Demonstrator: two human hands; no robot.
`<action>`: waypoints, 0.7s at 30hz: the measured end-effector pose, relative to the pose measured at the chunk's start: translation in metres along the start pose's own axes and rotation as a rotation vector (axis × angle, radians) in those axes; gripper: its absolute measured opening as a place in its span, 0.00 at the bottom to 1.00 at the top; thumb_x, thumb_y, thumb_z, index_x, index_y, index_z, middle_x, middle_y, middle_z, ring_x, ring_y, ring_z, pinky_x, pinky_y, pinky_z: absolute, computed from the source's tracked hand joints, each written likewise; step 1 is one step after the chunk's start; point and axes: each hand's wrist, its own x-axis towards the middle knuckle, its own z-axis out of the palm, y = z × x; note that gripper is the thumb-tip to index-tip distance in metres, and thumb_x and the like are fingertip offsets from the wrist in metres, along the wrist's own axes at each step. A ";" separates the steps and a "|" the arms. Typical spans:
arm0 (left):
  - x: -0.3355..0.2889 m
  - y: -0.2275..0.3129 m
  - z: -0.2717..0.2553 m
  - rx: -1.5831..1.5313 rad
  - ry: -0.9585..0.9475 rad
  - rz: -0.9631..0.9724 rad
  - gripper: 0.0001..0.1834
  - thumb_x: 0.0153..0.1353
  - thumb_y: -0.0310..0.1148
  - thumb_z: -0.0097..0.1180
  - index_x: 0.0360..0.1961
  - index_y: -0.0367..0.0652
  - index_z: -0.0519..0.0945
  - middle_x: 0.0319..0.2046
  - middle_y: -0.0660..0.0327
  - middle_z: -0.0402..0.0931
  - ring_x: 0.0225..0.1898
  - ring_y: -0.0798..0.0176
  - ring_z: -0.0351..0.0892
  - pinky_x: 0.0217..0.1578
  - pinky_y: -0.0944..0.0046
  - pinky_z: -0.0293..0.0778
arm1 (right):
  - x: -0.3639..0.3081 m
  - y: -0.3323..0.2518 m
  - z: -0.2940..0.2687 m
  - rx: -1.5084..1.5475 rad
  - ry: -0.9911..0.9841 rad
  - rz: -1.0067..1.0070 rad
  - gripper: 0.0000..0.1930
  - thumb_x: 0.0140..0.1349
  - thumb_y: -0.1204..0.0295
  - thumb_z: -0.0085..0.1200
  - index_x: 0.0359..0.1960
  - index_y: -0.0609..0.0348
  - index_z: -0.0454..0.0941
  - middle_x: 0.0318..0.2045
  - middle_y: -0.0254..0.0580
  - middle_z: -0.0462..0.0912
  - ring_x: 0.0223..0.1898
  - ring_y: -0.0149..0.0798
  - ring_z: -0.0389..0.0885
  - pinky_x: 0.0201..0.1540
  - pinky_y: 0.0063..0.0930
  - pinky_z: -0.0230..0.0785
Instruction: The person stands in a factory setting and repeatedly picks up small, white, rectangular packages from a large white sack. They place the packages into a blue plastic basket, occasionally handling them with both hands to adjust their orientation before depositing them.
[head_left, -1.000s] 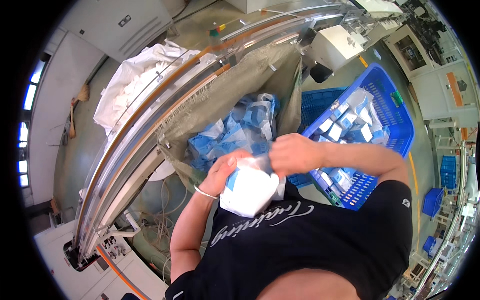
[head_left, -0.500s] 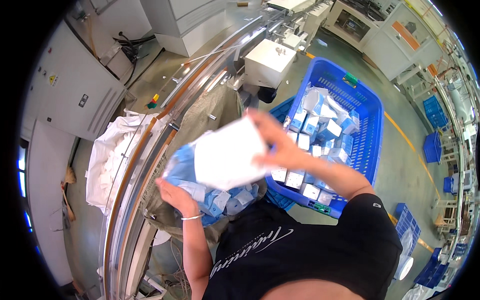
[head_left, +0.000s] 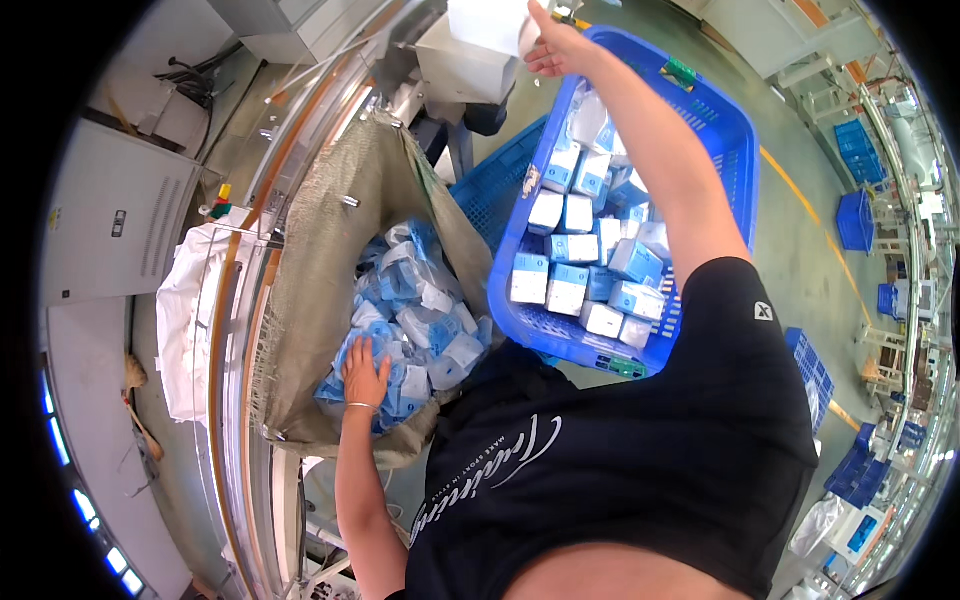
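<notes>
My right hand (head_left: 556, 48) reaches far forward. Its thumb and fingers are around the end of a white block (head_left: 488, 20), partly cut off by the top edge, above a white box-shaped housing (head_left: 468, 62). Down on the left, my left hand (head_left: 364, 376) lies with fingers extended on crumpled blue-and-clear plastic wrappers (head_left: 408, 385). These wrappers fill the bottom of an open woven sack (head_left: 310, 250). To the right stands a blue plastic crate (head_left: 745, 150) holding several blue-and-white wrapped packs (head_left: 572, 248); my right forearm passes over it and hides some packs.
A conveyor rail (head_left: 235, 300) curves along the sack's left side. Beyond it hangs a white cloth bag (head_left: 190, 320), near a grey cabinet (head_left: 115, 215). Another blue crate (head_left: 490, 195) sits under the full one. More blue crates (head_left: 856, 220) stand along the right.
My right hand has carried the white block forward, away from the sack. My left hand, earlier beside blue film at the block, has come down onto the wrappers. The view has shifted.
</notes>
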 end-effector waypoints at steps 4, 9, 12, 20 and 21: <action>-0.004 0.029 -0.038 -0.083 0.204 0.039 0.23 0.62 0.39 0.45 0.53 0.33 0.66 0.53 0.45 0.67 0.55 0.45 0.64 0.56 0.52 0.59 | -0.035 0.042 -0.048 -0.312 0.120 -0.221 0.38 0.52 0.37 0.47 0.44 0.66 0.73 0.34 0.47 0.79 0.31 0.34 0.79 0.34 0.27 0.72; -0.031 0.048 -0.061 -0.244 0.470 0.084 0.16 0.60 0.29 0.48 0.48 0.31 0.70 0.46 0.44 0.71 0.49 0.42 0.69 0.50 0.51 0.65 | -0.099 0.308 -0.114 -1.211 -0.077 0.058 0.33 0.51 0.56 0.56 0.55 0.64 0.63 0.42 0.62 0.76 0.46 0.58 0.75 0.49 0.46 0.69; -0.038 0.058 -0.067 -0.309 0.485 0.060 0.15 0.60 0.26 0.48 0.47 0.32 0.71 0.44 0.45 0.72 0.45 0.43 0.71 0.47 0.53 0.68 | -0.186 0.396 -0.101 -1.280 0.080 0.065 0.46 0.40 0.63 0.68 0.62 0.52 0.53 0.59 0.53 0.58 0.50 0.64 0.69 0.50 0.47 0.68; -0.024 0.135 -0.124 -0.703 0.333 0.141 0.14 0.60 0.26 0.49 0.47 0.34 0.71 0.40 0.51 0.76 0.37 0.56 0.78 0.38 0.62 0.73 | -0.245 0.274 -0.061 -0.485 0.360 -0.337 0.39 0.41 0.74 0.68 0.55 0.61 0.57 0.48 0.47 0.65 0.39 0.40 0.77 0.36 0.27 0.74; -0.023 0.149 -0.122 -0.905 0.262 0.144 0.14 0.62 0.29 0.47 0.47 0.33 0.71 0.40 0.53 0.77 0.36 0.58 0.78 0.37 0.64 0.73 | -0.262 0.238 -0.041 -0.264 0.289 -0.403 0.41 0.40 0.76 0.69 0.55 0.62 0.55 0.48 0.47 0.65 0.39 0.37 0.77 0.35 0.25 0.74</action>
